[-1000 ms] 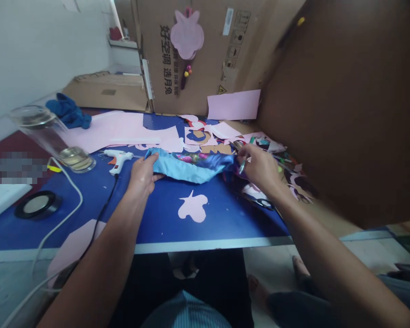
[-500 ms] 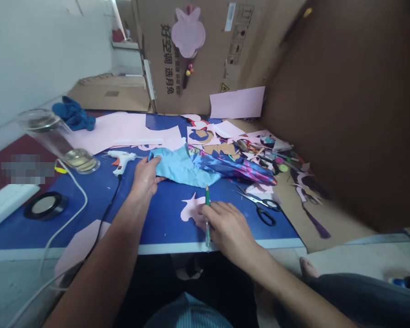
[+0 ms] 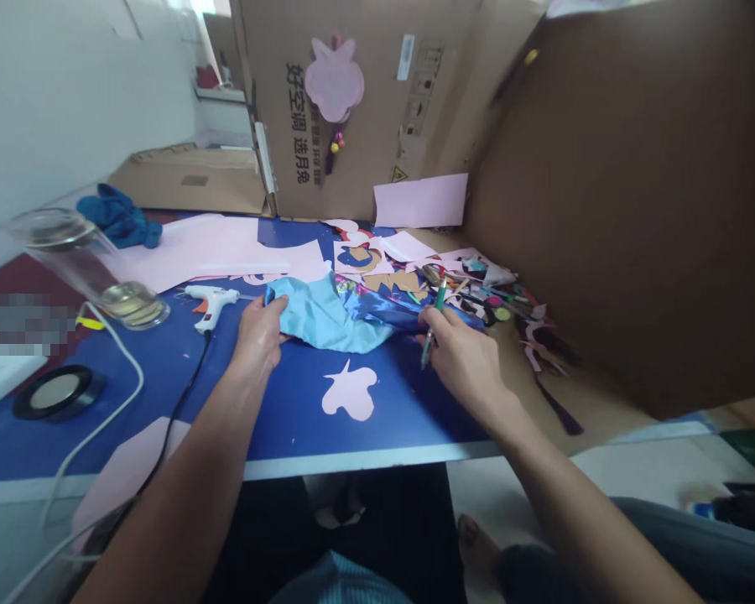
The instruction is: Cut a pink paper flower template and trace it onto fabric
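Observation:
My left hand [image 3: 259, 331] pinches the left edge of a light blue cloth [image 3: 327, 315] that lies crumpled on the blue table. Joined to or lying against its right side is a shiny dark blue patterned cloth [image 3: 383, 309]. A green pen [image 3: 439, 298] is held upright in my right hand [image 3: 462, 348], which is over the right end of the patterned cloth; whether the fingers also grip the cloth is hidden. Between my hands and nearer the table edge lies a pink butterfly-like paper cutout [image 3: 351, 393]. The scissors are hidden behind my right hand.
A white glue gun [image 3: 210, 304] with a black cord lies left of my left hand. Further left are a glass bottle [image 3: 129, 302] and a tape roll [image 3: 58, 392]. Paper scraps [image 3: 408, 245] and tools clutter the back right, beside a large cardboard panel [image 3: 604, 210].
My right hand has moved right and up from the pink cutout to the patterned cloth, still with the pen. The cutout is now fully uncovered. The view has shifted slightly.

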A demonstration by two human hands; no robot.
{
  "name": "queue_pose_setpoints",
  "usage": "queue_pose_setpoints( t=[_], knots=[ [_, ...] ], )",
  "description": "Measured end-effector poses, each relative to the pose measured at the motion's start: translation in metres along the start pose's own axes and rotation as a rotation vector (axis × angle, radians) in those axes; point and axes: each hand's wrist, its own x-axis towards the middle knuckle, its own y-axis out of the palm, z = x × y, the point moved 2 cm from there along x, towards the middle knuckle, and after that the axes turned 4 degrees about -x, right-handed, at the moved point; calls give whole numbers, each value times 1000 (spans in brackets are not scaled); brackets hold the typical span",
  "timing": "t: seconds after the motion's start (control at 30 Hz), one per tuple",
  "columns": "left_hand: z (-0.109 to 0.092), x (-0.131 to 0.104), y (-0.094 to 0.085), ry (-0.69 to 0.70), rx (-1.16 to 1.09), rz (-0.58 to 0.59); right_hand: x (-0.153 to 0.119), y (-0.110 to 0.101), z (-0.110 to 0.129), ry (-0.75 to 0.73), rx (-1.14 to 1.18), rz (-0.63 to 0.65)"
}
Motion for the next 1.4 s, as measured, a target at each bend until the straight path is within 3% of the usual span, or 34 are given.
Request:
queue_pose_setpoints(
  t=[0.1,0.17,0.27,0.37,0.5,0.6,0.67,0.77,0.87,1.03,1.13,1.23,1.4],
  knots=[
    [-3,-3,1,-11,-27,-4,18,8,-28,69,16,84],
    [-7,-7,0,-19,-53,-7,24,4,-44,158,122,28],
    [-13,-17,-3,-32,-99,9,31,-20,-65,290,406,-114],
    [-17,-33,-6,-50,-138,50,46,-49,-78,341,521,-215],
    [-13,-57,-13,-89,-162,99,89,-65,-81,314,473,-274],
    [-4,-69,-22,-114,-166,96,120,-58,-70,228,457,-231],
    [3,-73,-29,-138,-157,93,126,-51,-61,198,450,-204],
    [9,-75,-39,-154,-141,99,111,-47,-56,167,435,-180],
    [9,-75,-48,-121,-99,111,78,-47,-64,123,336,-107],
    [7,-77,-62,-110,-19,69,15,-41,-89,240,-104,180],
    [6,-80,-68,-42,57,46,-13,-34,-100,258,-243,295],
    [8,-82,-69,-1,167,108,-25,-24,-112,210,-273,309],
    [13,-81,-71,49,292,154,-22,-5,-139,180,-253,357]
  ],
)
